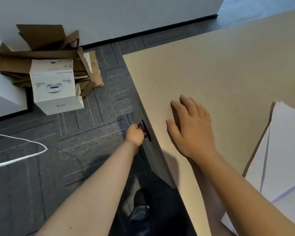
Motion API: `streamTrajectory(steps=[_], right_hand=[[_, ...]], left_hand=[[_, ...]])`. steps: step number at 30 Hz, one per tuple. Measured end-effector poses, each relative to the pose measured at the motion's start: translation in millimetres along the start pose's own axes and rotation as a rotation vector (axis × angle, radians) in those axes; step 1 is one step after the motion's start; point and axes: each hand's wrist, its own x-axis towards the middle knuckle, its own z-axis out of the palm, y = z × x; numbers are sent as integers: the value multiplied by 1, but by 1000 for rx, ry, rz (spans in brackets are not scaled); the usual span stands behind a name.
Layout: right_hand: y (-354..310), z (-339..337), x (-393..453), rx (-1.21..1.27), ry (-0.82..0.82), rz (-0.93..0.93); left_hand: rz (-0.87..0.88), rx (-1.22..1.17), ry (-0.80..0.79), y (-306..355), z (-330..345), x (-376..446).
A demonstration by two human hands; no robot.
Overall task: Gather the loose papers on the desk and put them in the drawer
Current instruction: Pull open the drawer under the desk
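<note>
A light wooden desk (220,68) fills the right side. White loose papers (286,150) lie spread and overlapping at the desk's right edge. Below the desk's left edge a black drawer handle (146,129) shows on the dark drawer front. My left hand (134,134) is closed around that handle. My right hand (191,126) rests flat on the bare desktop with fingers spread, holding nothing, to the left of the papers. The inside of the drawer is hidden.
Flattened brown cardboard (46,55) and a white product box (54,86) sit on the grey carpet at the left, by a white wall. A white cable (32,150) curves across the floor. My shoe (140,198) is beside the desk.
</note>
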Motion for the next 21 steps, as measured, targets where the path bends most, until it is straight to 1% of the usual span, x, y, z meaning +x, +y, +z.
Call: streamTrajectory(steps=[3,6,9,14,21], right_hand=[[1,1,3,-8,59,-15],[2,3,3,0,64,-8],[3,3,3,4,58,-9],[4,4,3,-2,67,-15],[5,1,2,20,67,-20]], left_hand=[[-13,15,77,5,5,7],[-25,38,101,0,7,17],[-41,58,94,-1,7,23],[-13,65,97,-7,8,25],[29,59,164,-16,4,28]])
